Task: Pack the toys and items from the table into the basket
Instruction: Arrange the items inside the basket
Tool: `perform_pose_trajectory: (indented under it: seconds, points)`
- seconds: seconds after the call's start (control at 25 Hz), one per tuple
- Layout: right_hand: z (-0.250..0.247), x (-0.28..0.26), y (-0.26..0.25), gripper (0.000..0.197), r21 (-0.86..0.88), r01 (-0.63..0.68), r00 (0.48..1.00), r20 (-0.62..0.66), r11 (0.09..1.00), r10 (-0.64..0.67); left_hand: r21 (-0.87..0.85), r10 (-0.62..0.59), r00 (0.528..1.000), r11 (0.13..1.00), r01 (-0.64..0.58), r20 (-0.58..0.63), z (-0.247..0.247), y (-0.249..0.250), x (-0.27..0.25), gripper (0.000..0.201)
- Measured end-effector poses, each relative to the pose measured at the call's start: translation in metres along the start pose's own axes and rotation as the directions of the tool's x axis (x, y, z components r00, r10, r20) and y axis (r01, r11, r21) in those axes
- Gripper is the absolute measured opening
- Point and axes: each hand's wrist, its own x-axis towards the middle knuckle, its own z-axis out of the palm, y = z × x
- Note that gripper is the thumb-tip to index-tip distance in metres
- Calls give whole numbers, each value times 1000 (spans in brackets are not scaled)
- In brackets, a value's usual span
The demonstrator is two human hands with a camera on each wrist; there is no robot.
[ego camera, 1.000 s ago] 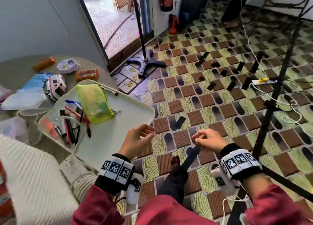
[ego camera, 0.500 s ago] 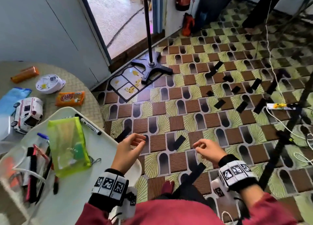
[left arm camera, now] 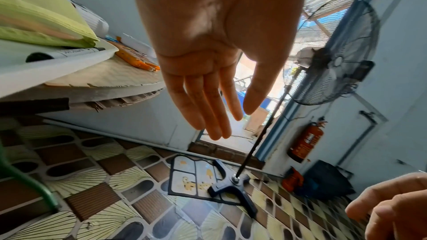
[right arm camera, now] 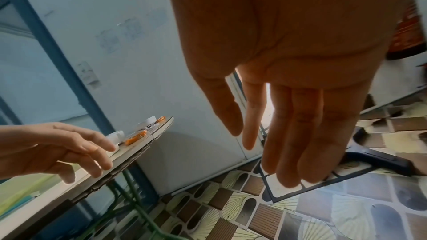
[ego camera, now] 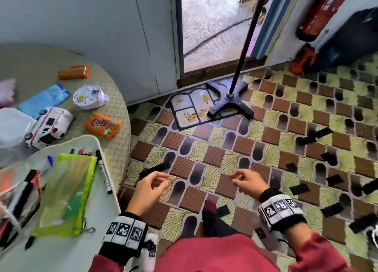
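On the round table (ego camera: 114, 91) lie a white toy ambulance (ego camera: 48, 127), an orange snack pack (ego camera: 102, 125), a white round toy (ego camera: 89, 97), a blue pouch (ego camera: 44, 98) and an orange tube (ego camera: 74, 72). A white tray (ego camera: 67, 249) at the lower left carries a green mesh pouch (ego camera: 65, 194), a black marker (ego camera: 103, 172) and several pens. My left hand (ego camera: 150, 187) hovers over the floor just right of the tray, fingers relaxed, holding nothing. My right hand (ego camera: 246, 179) floats further right, also empty. No basket is in view.
A black stand (ego camera: 230, 103) rises from a floor mat (ego camera: 191, 110) by the open doorway. Black tape strips (ego camera: 311, 135) dot the patterned floor. A fan (left arm camera: 332, 61) and a red fire extinguisher (left arm camera: 306, 140) are on the wall side.
The view has swung left and up toward the table, so more table items show. Both hands stay empty over the floor, slightly further apart.
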Motion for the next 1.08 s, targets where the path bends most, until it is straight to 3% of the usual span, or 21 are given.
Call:
perform_pose_trajectory:
  seconds: [0.28, 0.48, 0.6, 0.84, 1.08]
  points:
    - [-57, 106, -58, 19, -250, 201, 969, 190, 947, -156, -122, -184, 943, 980, 155, -278, 0, 24, 35, 13]
    - [-54, 165, -143, 19, -314, 391, 890, 370, 865, -267, -241, -295, 846, 949, 204, -445, -26, 29, 62, 13]
    - [-42, 196, -195, 13, -316, 503, 828, 445, 805, -342, -338, -333, 791, 926, 170, -513, -49, 24, 79, 13]
    - [-3, 241, -309, 16, -260, 643, 708, 561, 720, -429, -379, -360, 607, 920, 103, -709, -115, 22, 109, 12]
    - [42, 253, -415, 16, -114, 801, 498, 672, 588, -548, -515, -476, 375, 857, -4, -795, -158, 12, 118, 14]
